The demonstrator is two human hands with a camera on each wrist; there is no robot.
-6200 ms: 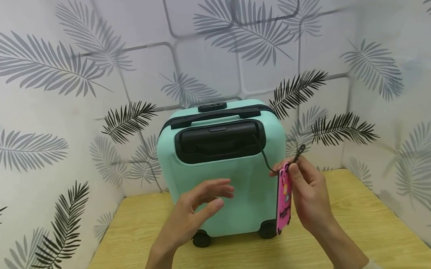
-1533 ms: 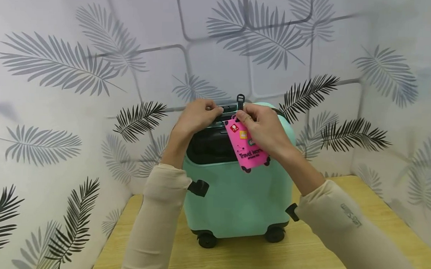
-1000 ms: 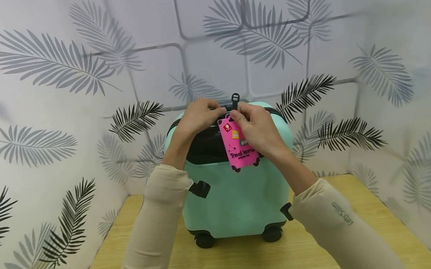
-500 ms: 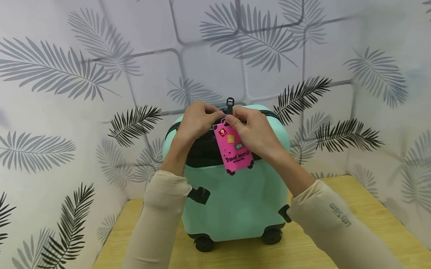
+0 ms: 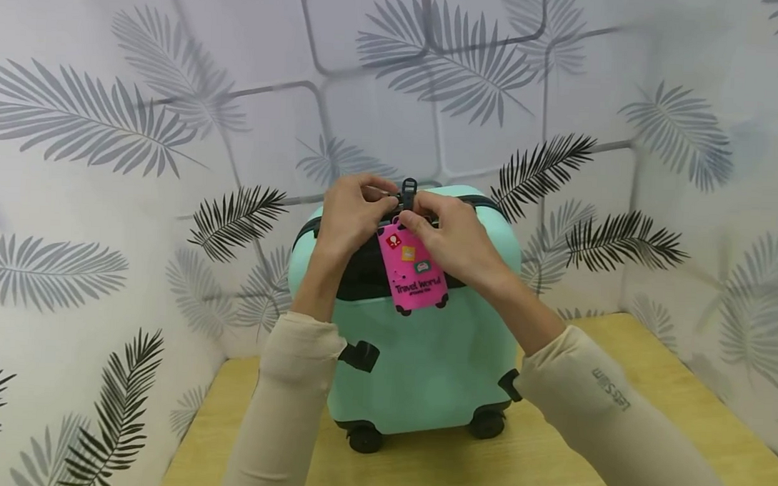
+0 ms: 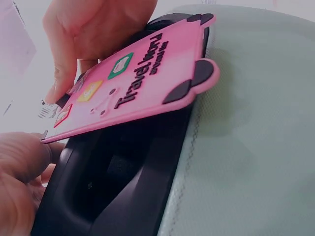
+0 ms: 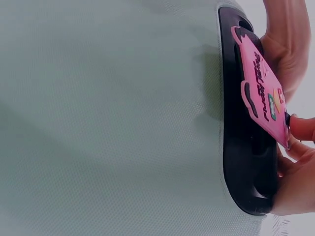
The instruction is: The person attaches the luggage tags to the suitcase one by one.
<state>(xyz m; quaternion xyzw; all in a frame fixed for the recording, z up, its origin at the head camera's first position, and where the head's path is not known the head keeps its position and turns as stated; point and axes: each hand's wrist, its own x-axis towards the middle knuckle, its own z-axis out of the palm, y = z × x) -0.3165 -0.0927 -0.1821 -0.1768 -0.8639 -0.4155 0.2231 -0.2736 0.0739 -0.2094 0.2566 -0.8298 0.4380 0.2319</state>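
I am fastening the pink tag (image 5: 412, 267) to the top of the mint green suitcase (image 5: 424, 344), which stands upright on its wheels on the wooden table (image 5: 667, 396) in front of the leaf-patterned wall (image 5: 110, 119). My left hand (image 5: 349, 213) curls over the black handle (image 5: 338, 223) on top of the case, its fingertips pinching at the black strap (image 5: 408, 192) where it meets the tag. My right hand (image 5: 450, 238) pinches the tag's top edge and the strap from the other side, so both hands meet at that one spot. The tag hangs down over the dark recess (image 5: 362, 274) on the case's face. I judge the looping step is in hand: the next move calls for a firm hold on the strap end and a steady pull to snug it, without letting the tag twist. The head view shows the strap end standing up between my hands, and the whole case with its wheels (image 5: 364, 438). My left wrist view shows instead the printed face of the tag (image 6: 133, 88) lifted clear of the recess (image 6: 118, 172), a gap the head view hides. My right wrist view gives the tag (image 7: 263, 83) edge-on, standing just off the recess (image 7: 241, 147); the strap itself I cannot make out there
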